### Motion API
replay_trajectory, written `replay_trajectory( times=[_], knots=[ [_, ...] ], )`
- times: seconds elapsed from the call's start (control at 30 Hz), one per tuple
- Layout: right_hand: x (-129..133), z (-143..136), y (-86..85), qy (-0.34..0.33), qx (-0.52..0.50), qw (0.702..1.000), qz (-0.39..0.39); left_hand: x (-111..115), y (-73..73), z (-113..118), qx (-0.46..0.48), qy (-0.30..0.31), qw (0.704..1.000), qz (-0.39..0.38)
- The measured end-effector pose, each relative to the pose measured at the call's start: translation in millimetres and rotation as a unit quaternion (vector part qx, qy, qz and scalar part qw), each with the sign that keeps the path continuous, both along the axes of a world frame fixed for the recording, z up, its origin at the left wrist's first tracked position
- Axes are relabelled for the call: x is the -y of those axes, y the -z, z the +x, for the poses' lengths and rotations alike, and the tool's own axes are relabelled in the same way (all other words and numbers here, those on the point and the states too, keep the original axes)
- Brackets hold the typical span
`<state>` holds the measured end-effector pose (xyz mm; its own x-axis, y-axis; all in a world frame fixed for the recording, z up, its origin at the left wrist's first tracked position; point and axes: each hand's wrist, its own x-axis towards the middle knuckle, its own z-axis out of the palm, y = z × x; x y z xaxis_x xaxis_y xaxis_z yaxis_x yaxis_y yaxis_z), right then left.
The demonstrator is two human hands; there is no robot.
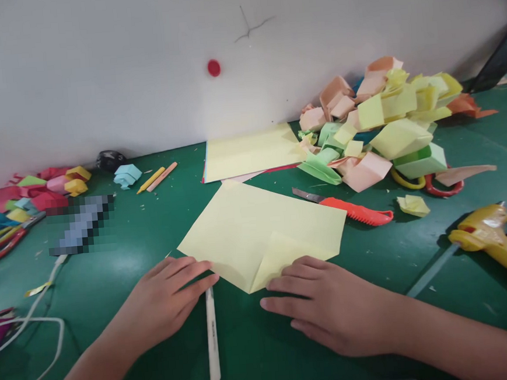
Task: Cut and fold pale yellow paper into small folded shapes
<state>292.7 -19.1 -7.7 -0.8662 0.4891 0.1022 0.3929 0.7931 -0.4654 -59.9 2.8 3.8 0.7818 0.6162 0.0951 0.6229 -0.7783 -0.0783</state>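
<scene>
1. One angular pale-yellow paper sheet, its near-right part folded over, lies on the green worktop just ahead of both hands' fingers.
2. Left hand: fingers slightly apart, tips touching the sheet's near-left edge.
3. Right hand: fingers spread, resting on the folded flap.
4. One slim white marker lies just nearer than the left fingers.
5. Beyond the right fingers: one red-handled utility knife; farther, heaped pastel folded-paper pieces, uncountable, some box-like, contents unclear.

Head camera: on you, facing forward and down.
Left hand, right hand: near, below you.
Green table: seen from above.
White wall: ahead.
</scene>
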Motion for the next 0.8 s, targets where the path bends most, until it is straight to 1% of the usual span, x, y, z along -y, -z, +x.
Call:
replay_trajectory(
  times=[0.1,0.17,0.23,0.3,0.37,0.4,0.43,0.47,0.5,0.53,0.57,0.6,0.67,0.73,0.8],
  knots=[
    [-2,5,-3.9,-0.003,-0.012,0.999,-0.038,5,-4.2,-14,-0.042,0.045,0.998,0.014],
    [-3,7,-5.6,-0.006,-0.014,0.998,-0.053,7,-11.2,-22,-0.035,0.063,0.997,0.006],
    [-4,8,-5.3,-0.009,-0.012,0.998,-0.057,8,-18.2,-27,0.007,0.049,0.999,-0.006],
    [-5,7,-3.1,-0.006,-0.014,0.998,-0.054,11,-22.7,-24,0.063,0.008,0.998,-0.024],
    [-6,5,-0.3,0.007,-0.022,0.998,-0.052,14,-23.4,-11,0.115,-0.052,0.991,-0.044],
    [-5,3,0.8,0.017,-0.035,0.998,-0.058,17,-22.6,0,0.124,-0.088,0.986,-0.070],
    [-4,2,1.5,0.029,-0.056,0.995,-0.073,20,-21.3,12,0.130,-0.114,0.980,-0.099],
    [-3,0,1.8,0.040,-0.082,0.991,-0.095,24,-19.9,26,0.128,-0.125,0.974,-0.139],
    [-1,-2,1.7,0.048,-0.113,0.985,-0.123,28,-18.7,41,0.104,-0.141,0.964,-0.199],
    [0,-4,1.2,0.046,-0.148,0.976,-0.152,32,-17.9,55,0.086,-0.137,0.955,-0.247],
    [2,-7,0.5,0.032,-0.183,0.966,-0.180,36,-17.5,69,0.082,-0.129,0.950,-0.273],
    [4,-10,-0.5,0.009,-0.215,0.955,-0.204,40,-17.6,81,0.078,-0.105,0.949,-0.288],
    [8,-17,-3.1,-0.039,-0.268,0.929,-0.252,45,-19.7,100,0.071,-0.035,0.953,-0.291],
    [10,-21,-7.2,-0.065,-0.311,0.900,-0.300,48,-24.3,110,0.066,0.027,0.953,-0.295],
    [9,-18,-13.5,-0.073,-0.335,0.877,-0.336,49,-30.7,113,0.094,0.062,0.939,-0.324]
  ],
)
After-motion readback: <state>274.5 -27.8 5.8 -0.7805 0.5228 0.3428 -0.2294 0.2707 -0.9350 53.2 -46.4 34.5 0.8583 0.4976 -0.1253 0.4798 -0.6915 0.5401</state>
